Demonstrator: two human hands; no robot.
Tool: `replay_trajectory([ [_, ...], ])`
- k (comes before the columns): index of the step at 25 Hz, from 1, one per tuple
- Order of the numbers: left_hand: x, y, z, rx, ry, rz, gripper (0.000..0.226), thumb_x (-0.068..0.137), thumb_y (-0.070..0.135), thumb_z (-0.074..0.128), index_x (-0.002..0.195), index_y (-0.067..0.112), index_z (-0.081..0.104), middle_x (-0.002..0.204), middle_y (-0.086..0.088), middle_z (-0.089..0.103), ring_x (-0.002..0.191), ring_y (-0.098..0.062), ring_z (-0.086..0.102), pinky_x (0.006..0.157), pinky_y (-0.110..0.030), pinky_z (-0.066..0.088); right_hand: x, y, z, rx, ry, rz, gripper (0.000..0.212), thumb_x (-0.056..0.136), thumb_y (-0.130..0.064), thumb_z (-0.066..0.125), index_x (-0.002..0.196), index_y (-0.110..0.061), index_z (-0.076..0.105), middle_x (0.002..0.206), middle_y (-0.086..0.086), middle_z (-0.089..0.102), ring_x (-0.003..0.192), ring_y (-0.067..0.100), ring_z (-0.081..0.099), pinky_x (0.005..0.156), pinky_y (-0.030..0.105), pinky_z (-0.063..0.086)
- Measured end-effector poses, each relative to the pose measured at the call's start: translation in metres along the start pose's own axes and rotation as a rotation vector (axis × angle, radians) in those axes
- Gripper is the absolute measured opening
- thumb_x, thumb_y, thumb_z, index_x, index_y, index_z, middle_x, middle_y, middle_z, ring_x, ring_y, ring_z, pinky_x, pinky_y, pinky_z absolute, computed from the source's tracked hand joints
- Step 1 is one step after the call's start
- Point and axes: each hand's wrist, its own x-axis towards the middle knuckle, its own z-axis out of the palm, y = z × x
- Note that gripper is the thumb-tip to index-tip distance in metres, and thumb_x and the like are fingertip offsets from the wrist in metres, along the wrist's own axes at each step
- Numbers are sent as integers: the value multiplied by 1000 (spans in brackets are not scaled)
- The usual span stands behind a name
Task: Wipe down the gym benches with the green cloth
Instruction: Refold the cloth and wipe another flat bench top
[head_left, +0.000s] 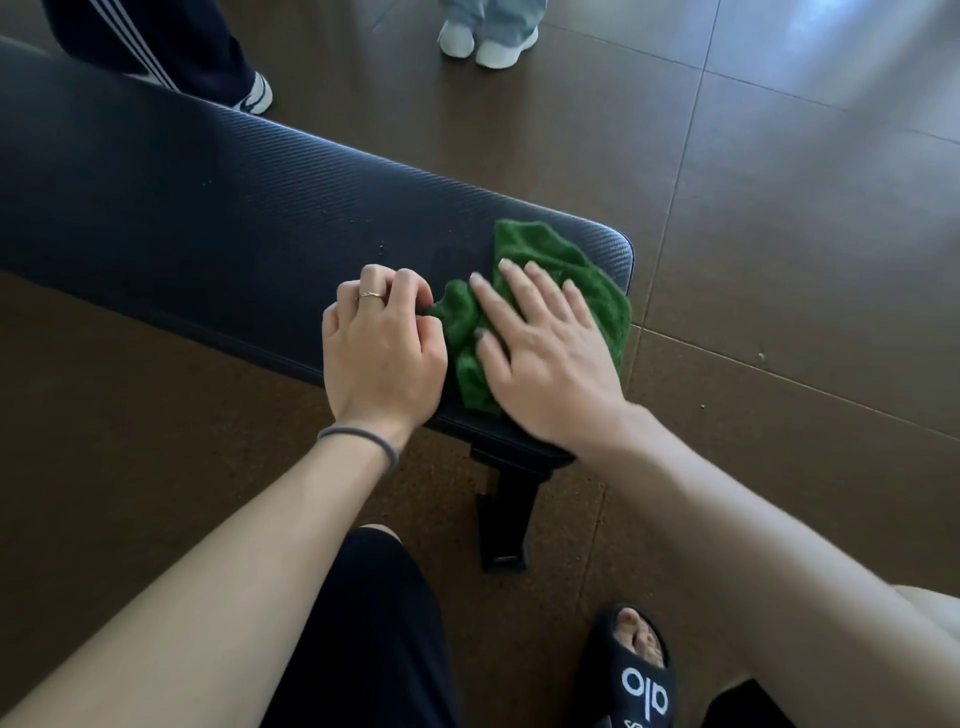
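- Here the green cloth (566, 291) lies bunched on the right end of the gym bench (208, 218), at about three o'clock from the frame's centre, reaching to the pad's rounded corner.
- The right hand (540, 353) lies flat on the cloth, fingers straight and spread toward twelve o'clock; it clasps nothing, and the open palm seems meant to press the fabric against the pad for a wiping stroke.
- The left hand (382, 343), at nine o'clock from the cloth, has its fingers curled with the tips touching the cloth's crumpled left edge; it looks to be pinching that edge, probably to gather or steady it, though the pinch itself is hidden.
- The ribbed dark pad stretches away toward ten o'clock with small specks on it, so most of it probably awaits wiping.
- Beyond the bench, at twelve o'clock, stand white sneakers (488, 44), and at eleven o'clock a striped trouser leg (150, 41).
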Motion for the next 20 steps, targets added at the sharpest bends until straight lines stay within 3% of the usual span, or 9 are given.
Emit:
replay_trajectory([
  [3,1,-1,1,-4,7,-3,19,89,25,43,101,22,57,111,1,56,108,-25,52,96,-40,39,30,0,-2,41,-22,125,61,106,-47,26,165,-32,15,174,3,8,160,21,0,129,46,-2],
  [5,0,-1,1,-8,6,-3,19,89,25,42,100,21,57,112,0,57,108,-26,52,96,-41,39,5,-15,2,55,14,143,62,106,-47,24,165,-29,16,174,5,9,160,23,1,129,47,-1],
  [8,0,-1,1,-3,19,9,22,89,26,38,99,20,57,111,-1,58,107,-26,53,95,-41,40,-56,-30,8,35,45,38,62,105,-48,24,164,-29,23,172,6,17,160,25,8,129,48,6],
  [11,0,-2,0,-17,11,5,21,88,25,39,98,21,56,111,0,57,106,-26,52,95,-40,38,-39,-4,4,-13,21,-31,58,105,-50,23,162,-37,26,171,1,21,159,22,13,129,45,8],
  [15,-1,-1,0,-21,11,-4,20,88,24,40,99,22,56,111,1,56,106,-26,52,96,-40,39,12,10,-2,45,17,202,57,107,-48,22,164,-38,19,174,1,10,160,22,1,129,48,-2],
  [17,-1,0,1,-17,8,-4,19,88,24,40,99,22,56,111,0,56,106,-26,52,96,-41,40,-21,-15,6,37,64,263,59,106,-48,22,164,-35,19,174,4,9,160,26,0,128,53,-1],
  [20,-1,0,1,-15,14,-7,20,88,24,39,98,21,56,111,0,57,107,-27,52,96,-41,39,-74,-33,10,19,44,187,59,105,-49,21,163,-36,21,173,4,12,160,26,3,128,55,0],
])
